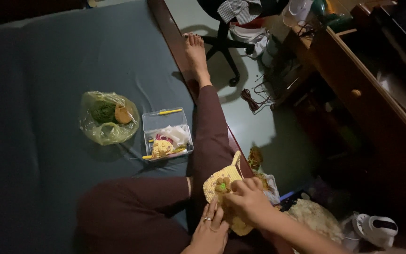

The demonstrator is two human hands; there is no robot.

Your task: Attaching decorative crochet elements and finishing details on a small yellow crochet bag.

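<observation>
Dark smooth mattress [48, 70], both hands [245, 200] gripping knobbly yellow crochet piece [224, 181] (rounded)

A dark blue bed [48, 61] filled the left of the frame. On it lay a green plastic bag [108, 117] and, just beside it, a clear box [167, 133].

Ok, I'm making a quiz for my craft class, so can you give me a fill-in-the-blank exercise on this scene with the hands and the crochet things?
1. Both hands, the left hand and the right hand, work on a ____ crocheted piece.
2. The clear plastic box rests on the dark ____ mattress.
3. The ball of green yarn lies inside a translucent plastic ____.
4. A ring sits on a finger of the ____ hand.

Missing words: yellow; blue; bag; left
</observation>
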